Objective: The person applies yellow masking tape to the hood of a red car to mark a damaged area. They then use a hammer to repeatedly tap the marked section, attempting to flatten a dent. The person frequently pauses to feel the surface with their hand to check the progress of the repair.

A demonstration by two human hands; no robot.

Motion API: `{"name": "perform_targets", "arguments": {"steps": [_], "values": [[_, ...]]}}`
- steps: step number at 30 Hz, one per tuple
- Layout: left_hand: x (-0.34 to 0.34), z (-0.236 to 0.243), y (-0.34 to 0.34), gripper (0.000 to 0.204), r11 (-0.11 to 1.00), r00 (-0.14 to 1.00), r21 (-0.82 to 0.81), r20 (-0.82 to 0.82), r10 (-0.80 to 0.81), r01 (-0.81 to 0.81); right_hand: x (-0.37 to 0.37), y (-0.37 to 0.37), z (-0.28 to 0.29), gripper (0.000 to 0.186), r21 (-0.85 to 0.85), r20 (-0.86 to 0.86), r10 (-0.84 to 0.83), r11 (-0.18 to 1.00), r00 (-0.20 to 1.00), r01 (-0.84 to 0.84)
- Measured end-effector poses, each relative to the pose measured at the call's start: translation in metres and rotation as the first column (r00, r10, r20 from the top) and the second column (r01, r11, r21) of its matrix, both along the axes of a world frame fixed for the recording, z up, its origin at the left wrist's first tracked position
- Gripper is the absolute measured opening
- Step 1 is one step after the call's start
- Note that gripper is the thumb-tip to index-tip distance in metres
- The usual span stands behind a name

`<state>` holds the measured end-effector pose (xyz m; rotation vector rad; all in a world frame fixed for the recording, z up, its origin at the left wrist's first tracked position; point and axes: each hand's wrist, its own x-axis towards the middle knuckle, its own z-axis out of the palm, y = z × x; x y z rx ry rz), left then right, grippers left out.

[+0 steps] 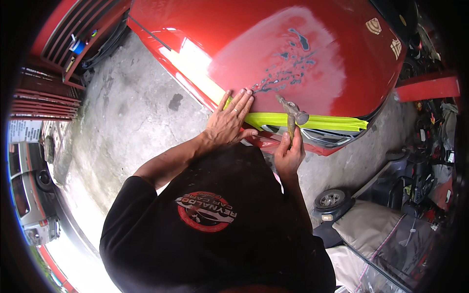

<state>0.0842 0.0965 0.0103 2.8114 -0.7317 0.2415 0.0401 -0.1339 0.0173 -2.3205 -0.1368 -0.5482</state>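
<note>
At the hood (337, 36), the right grip (289, 156) clamps the hammer (293, 111), likely stiff, head-heavy, best held by its handle (291, 128); the left grip (228, 120) lies flat, thumb (249, 133) apart.

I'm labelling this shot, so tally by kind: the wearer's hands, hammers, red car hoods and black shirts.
Left hand and right hand: 2
Hammer: 1
Red hood: 1
Black shirt: 1
Total: 5
</note>
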Motion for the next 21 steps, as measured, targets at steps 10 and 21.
{"name": "perform_targets", "arguments": {"steps": [10, 21], "values": [[0.113, 0.035, -0.021, 0.101, 0.973, 0.947, 0.036, 0.224, -0.229, 0.226, 0.001, -0.005, 0.004, 0.041, 0.062, -0.026, -0.044, 0.997, 0.999, 0.046], [0.013, 0.004, 0.041, 0.103, 0.999, 1.000, 0.041, 0.000, -0.013, 0.013, 0.000, -0.017, 0.003, 0.039, 0.087, 0.000, -0.066, 0.994, 0.998, 0.066]]}}
